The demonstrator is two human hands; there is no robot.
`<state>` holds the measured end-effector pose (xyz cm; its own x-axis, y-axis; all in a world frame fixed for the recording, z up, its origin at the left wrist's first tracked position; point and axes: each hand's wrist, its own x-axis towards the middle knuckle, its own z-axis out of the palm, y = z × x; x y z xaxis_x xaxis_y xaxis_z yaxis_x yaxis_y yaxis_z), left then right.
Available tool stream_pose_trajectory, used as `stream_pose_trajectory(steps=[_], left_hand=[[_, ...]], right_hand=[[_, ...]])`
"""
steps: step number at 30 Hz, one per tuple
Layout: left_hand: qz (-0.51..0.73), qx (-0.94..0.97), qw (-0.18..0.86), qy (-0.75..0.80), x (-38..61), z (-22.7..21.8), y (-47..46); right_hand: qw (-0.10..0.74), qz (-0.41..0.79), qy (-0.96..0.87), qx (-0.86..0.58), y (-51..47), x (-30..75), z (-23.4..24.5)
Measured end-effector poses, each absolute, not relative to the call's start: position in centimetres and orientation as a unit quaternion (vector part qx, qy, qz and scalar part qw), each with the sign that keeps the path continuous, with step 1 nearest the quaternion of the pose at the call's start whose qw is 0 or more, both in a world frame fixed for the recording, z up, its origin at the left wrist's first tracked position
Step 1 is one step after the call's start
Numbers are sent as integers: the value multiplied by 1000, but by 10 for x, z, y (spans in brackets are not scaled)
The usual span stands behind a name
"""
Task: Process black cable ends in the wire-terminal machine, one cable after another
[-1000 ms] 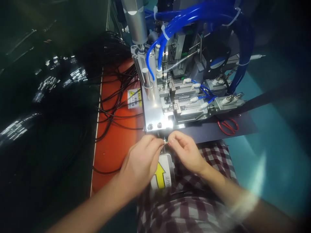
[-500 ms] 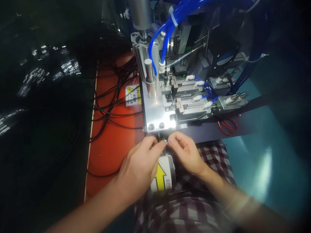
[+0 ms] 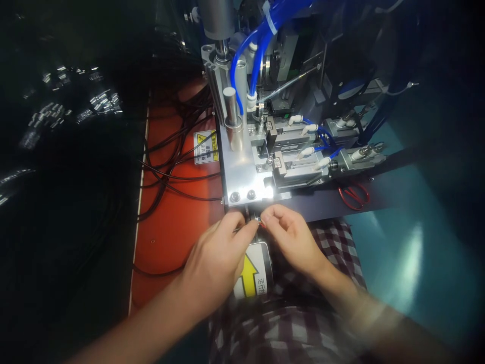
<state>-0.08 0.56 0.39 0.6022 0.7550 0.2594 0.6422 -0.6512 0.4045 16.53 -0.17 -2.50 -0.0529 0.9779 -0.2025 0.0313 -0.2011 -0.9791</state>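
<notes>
Both hands meet just in front of the machine's shiny metal plate (image 3: 240,177). My left hand (image 3: 215,260) is closed, its thumb and forefinger pinched together around something mostly hidden by the fingers. Close beside it, my right hand (image 3: 291,240) pinches a thin red wire-like piece (image 3: 262,224) between thumb and forefinger. A little bright metal shows between the two sets of fingertips, too small to make out. Below them lies a white label with a yellow arrow (image 3: 249,275), partly covered by my left hand.
Pneumatic cylinders (image 3: 299,169) with blue tubes (image 3: 261,60) stand behind the plate. Black cables (image 3: 166,172) cross the orange surface (image 3: 166,242) at left, near a warning label (image 3: 206,147). A red loop of wire (image 3: 353,196) lies at right. Checkered cloth (image 3: 337,247) is below.
The view has shifted slightly, so the machine appears a little further left. Both hands stay pinched at the same spot, with only slight finger movement.
</notes>
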Motion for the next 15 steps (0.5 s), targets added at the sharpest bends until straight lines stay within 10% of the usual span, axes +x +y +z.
stream_pose_trajectory(steps=[15], left_hand=[[204,888,132,390,0,4,7]], right_hand=[[443,478,-556,-516,-6,168,-45]])
